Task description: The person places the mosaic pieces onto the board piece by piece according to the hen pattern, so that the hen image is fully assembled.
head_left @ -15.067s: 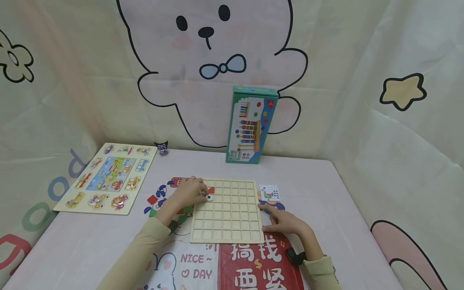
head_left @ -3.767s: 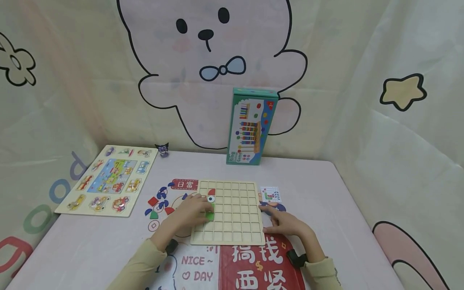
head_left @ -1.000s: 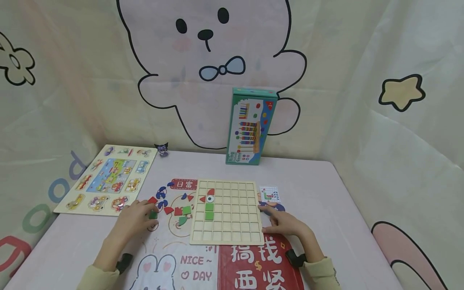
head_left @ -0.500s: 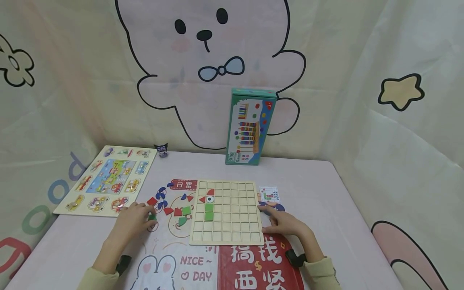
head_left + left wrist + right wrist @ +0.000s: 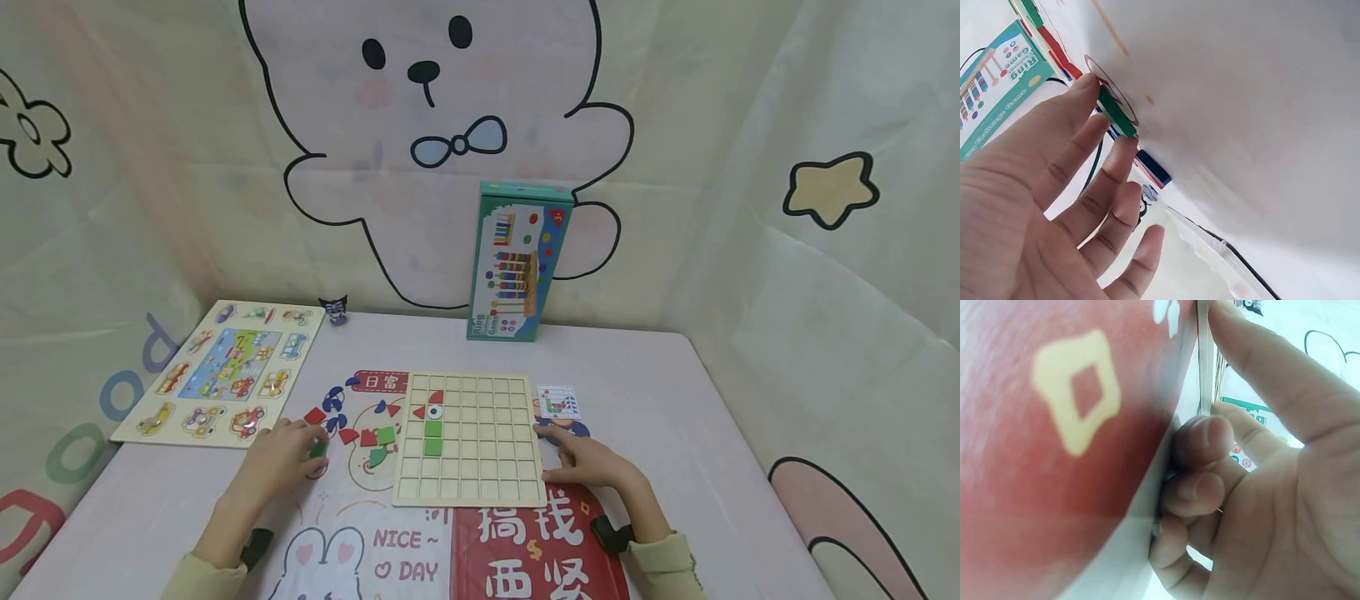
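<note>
At the left of the play mat, my left hand (image 5: 281, 454) pinches a small green block (image 5: 1117, 114) between thumb and fingertips, low on the table. The block's exact shape is partly hidden by the fingers. On the wooden grid board (image 5: 487, 454) sit a red quarter-round piece (image 5: 437, 397), a red triangle (image 5: 419, 412), a white piece with a black dot (image 5: 434, 412) and two green squares (image 5: 432, 437), one below the other. My right hand (image 5: 588, 458) touches the board's right edge with index fingertip and thumb; its other fingers are curled in.
Loose red, blue and green pieces (image 5: 368, 437) lie left of the board. A small pattern card (image 5: 558, 402) is right of it. A picture puzzle board (image 5: 281, 408), a small dark figurine (image 5: 336, 310) and a tall game box (image 5: 517, 267) stand or lie farther back.
Over the earlier frames, a red triangle and two green squares came onto the board beside the red and dotted pieces. My left hand moved left from the board to the green block; right hand stayed.
</note>
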A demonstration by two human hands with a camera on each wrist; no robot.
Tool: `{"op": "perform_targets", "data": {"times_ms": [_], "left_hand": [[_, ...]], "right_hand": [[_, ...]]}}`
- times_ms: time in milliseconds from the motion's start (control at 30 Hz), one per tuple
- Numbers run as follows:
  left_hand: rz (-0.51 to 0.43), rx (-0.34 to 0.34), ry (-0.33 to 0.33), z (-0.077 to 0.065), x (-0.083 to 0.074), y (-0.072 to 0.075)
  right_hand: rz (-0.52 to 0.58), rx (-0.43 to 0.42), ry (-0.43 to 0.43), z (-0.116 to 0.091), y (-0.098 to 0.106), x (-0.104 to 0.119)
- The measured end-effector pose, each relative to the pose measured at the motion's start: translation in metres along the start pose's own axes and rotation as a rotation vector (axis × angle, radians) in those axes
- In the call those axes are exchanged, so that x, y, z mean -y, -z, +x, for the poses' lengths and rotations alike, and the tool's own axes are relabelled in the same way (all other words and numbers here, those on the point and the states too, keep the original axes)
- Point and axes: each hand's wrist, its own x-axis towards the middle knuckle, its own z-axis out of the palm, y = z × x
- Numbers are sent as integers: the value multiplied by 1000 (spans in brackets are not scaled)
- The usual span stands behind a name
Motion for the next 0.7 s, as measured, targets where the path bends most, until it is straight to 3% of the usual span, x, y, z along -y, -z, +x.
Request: {"op": "perform_targets", "data": {"times_ms": [367, 700], "left_hand": [[-47, 33, -28, 2, 0, 1], [-59, -1, -94, 3, -6, -1]], "right_hand": [[-9, -5, -12, 0, 0, 1], [5, -1, -8, 0, 1, 1]]}}
